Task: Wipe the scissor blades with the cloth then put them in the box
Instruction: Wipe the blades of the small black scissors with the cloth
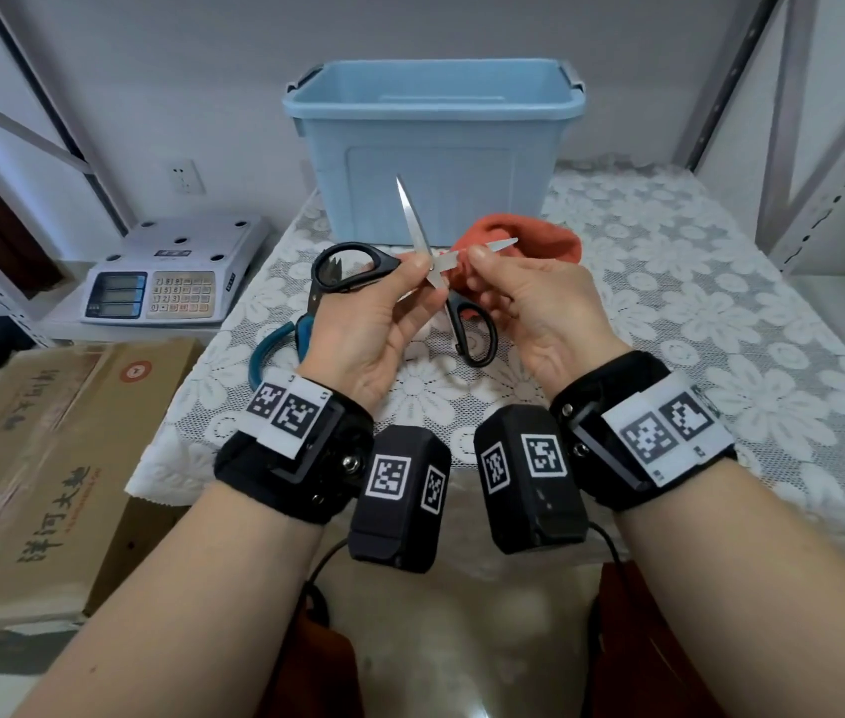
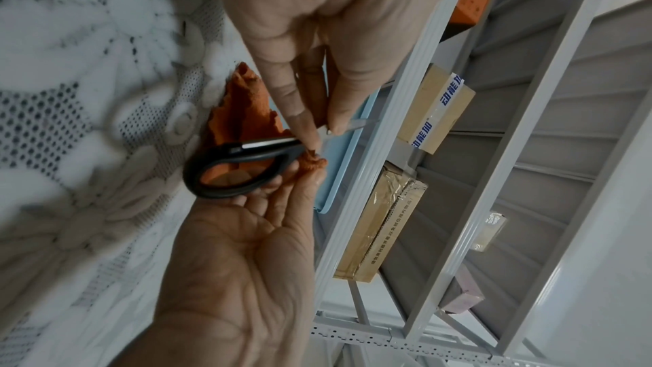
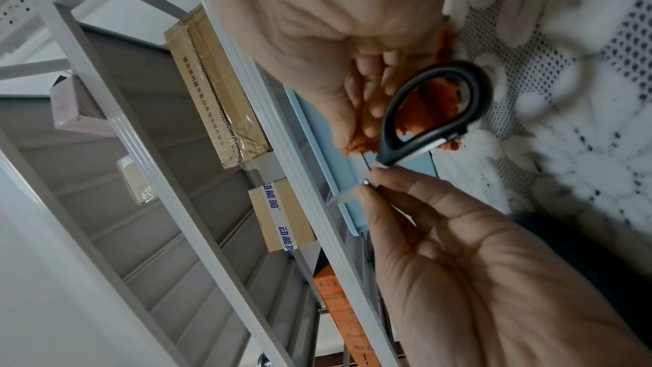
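Black-handled scissors held above the worktop, blades spread wide: one blade points up toward the box, the other points right over the cloth. Left hand pinches the scissors at the pivot, thumb and fingertips on the metal; one handle loop juts out left, the other hangs down between the hands. Right hand grips the orange cloth, fingers curled, bunching it against the right-pointing blade near the pivot; the blade tip shows past the thumb. Rest of the cloth lies behind, at the foot of the pale blue plastic box, open, at the back of the lace-covered worktop. Teal-handled scissors lie on the lace under the left wrist. Electronic scale off to the left.
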